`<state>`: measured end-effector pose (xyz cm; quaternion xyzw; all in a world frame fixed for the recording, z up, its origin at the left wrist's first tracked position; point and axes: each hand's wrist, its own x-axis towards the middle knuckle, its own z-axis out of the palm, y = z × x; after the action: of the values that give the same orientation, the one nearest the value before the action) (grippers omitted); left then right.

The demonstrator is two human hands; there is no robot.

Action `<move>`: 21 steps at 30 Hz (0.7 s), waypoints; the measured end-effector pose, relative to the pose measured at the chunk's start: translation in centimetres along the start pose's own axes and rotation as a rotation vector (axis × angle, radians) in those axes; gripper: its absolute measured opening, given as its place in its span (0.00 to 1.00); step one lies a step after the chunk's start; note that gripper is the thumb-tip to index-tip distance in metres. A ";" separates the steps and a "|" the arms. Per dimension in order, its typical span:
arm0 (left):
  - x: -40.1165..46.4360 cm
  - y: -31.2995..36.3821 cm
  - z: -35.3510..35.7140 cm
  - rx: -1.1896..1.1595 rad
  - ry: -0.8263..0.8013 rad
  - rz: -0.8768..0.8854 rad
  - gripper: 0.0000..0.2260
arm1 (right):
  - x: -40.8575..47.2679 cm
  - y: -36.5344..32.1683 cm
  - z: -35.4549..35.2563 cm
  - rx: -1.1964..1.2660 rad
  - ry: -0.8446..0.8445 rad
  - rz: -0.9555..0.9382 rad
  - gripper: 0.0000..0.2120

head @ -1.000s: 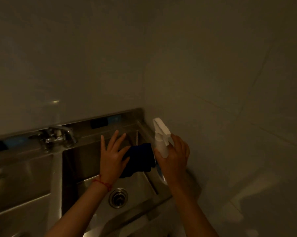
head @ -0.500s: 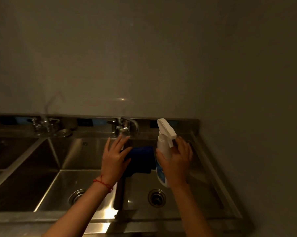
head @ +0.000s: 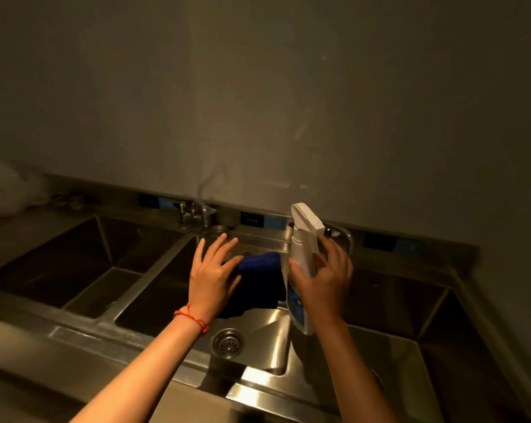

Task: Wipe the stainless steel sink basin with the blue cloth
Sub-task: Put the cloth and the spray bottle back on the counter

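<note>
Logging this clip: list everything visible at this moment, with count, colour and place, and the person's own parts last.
sink basins: three in view, stainless steel, side by side along the wall.
drain strainer: one, steel, floor of the middle basin.
faucets: two seen, chrome, on the back ledge; a third possible far left, too dim to tell.
labels: dark with blue, on the backsplash; unreadable.
blue cloth: one, dark blue, over the middle basin.
spray bottle: one, white with blue label, upright between middle and right basins.
red string bracelet: one, left wrist.
left hand: on the cloth, fingers extended.
right hand: grips the bottle.
</note>
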<state>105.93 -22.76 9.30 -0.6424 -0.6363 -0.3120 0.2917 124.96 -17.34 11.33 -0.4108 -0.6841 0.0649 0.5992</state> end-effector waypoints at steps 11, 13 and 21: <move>-2.0 -14.5 -3.2 0.085 0.041 -0.106 0.20 | -1.4 -6.8 14.4 -0.066 -0.057 -0.145 0.16; -2.6 -16.8 -4.0 0.110 0.039 -0.130 0.20 | -1.8 -8.3 16.8 -0.030 -0.063 -0.154 0.16; -4.6 -24.7 -5.8 0.209 0.041 -0.228 0.20 | -3.3 -13.4 25.2 0.096 -0.182 -0.151 0.17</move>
<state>81.06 -29.67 8.87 -0.5257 -0.7281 -0.2882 0.3323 96.35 -18.04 9.68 -0.3212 -0.7607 0.0895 0.5569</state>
